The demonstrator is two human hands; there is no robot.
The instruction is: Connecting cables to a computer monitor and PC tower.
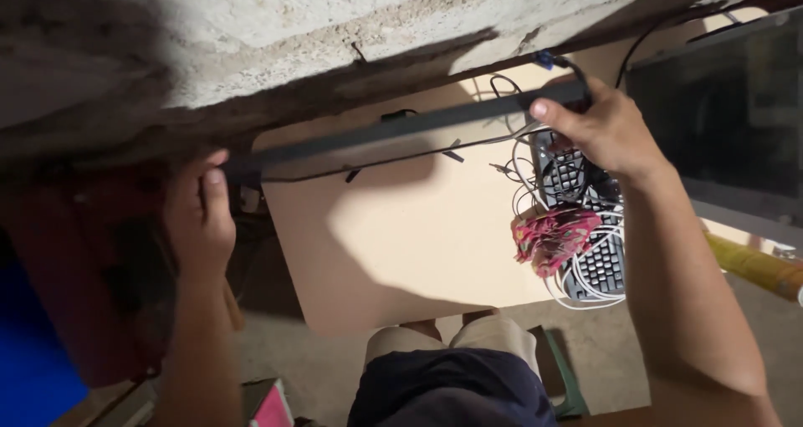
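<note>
Two hands on one dark flat panel [401, 134] held edge-on over desk [401, 243] | left hand [201, 226] gripping its left end | right hand [606, 130] clamped on right end | below right hand: keyboard [598, 264] (white cable coiled over it), pink cloth [552, 236] | far right: monitor [719, 109]

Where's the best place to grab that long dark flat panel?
Probably at its two short ends, one hand from each side, as the left hand and right hand do now. The panel is long, thin and level over the table, so end grips should keep it balanced.
</note>
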